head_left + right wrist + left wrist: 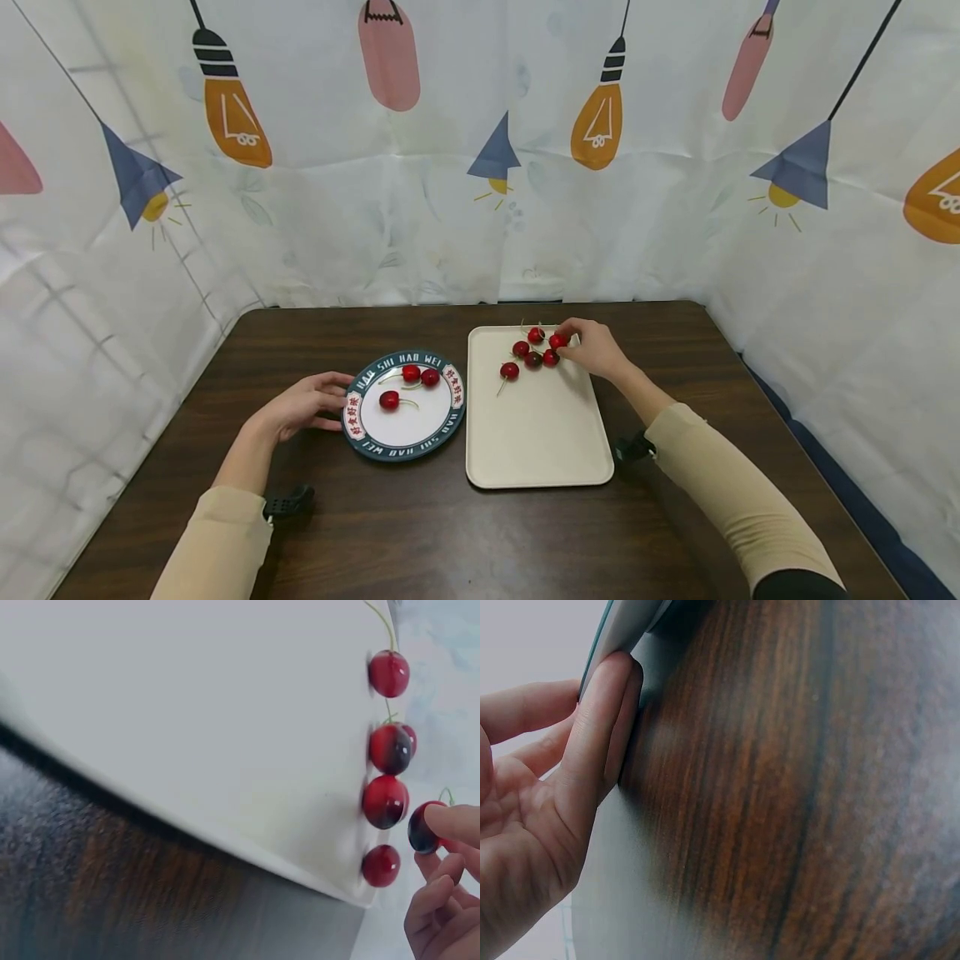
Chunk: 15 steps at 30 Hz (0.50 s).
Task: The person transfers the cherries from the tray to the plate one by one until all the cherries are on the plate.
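My left hand [309, 406] grips the left rim of a round plate [384, 448] with a dark blue-green lettered border. In the left wrist view, the fingers [604, 712] reach under the plate's edge [619, 637]. Three red cherries with stems, one of them a cherry [389, 401] near the front, lie on the plate. Over the far right part of a cream rectangular tray [536, 442], my right hand [596, 348] pinches a dark red cherry [425, 827] between thumb and fingers. Several more cherries, including a stemmed cherry [509, 371], sit on the tray's far half.
Plate and tray stand side by side on a dark brown wooden table [420, 533], with a narrow gap between them. A white patterned curtain [337, 225] hangs behind the table and along both sides.
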Tool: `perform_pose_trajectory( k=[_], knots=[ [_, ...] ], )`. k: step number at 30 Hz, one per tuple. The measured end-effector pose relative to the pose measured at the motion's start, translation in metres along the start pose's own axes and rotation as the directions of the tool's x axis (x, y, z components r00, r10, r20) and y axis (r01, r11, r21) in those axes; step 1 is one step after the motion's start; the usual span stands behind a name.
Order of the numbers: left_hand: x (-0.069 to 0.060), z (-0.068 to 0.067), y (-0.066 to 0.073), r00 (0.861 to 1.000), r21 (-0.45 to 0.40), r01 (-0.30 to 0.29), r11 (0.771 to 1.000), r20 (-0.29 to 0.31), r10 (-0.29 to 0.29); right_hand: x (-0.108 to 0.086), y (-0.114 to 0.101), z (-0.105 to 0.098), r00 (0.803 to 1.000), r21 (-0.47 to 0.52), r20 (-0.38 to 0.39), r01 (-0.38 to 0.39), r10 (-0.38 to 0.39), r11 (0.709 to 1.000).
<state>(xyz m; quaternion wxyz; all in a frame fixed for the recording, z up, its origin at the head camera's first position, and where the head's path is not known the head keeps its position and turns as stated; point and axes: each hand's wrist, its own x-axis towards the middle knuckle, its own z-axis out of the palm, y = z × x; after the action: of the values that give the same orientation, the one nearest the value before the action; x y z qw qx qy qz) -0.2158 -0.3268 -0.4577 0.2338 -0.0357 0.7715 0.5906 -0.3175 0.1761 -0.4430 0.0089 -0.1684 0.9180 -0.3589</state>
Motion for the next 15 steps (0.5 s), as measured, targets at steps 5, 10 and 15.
perform_pose_trajectory(
  k=[5,10,15],
  knots=[
    [0.001,-0.001,-0.001,1.000,0.000,0.001,1.000,-0.001,-0.001,0.003,-0.007,0.002,1.000,0.004,0.001,0.020,-0.020,1.000],
    [0.002,-0.001,-0.002,1.000,0.000,0.002,1.000,-0.003,-0.002,0.005,-0.015,0.007,0.999,0.010,0.016,0.029,-0.029,1.000],
    [0.001,-0.001,-0.003,1.000,0.002,0.000,1.000,-0.010,0.000,0.007,-0.022,0.013,0.998,0.031,0.025,0.048,-0.049,0.998]
  ],
)
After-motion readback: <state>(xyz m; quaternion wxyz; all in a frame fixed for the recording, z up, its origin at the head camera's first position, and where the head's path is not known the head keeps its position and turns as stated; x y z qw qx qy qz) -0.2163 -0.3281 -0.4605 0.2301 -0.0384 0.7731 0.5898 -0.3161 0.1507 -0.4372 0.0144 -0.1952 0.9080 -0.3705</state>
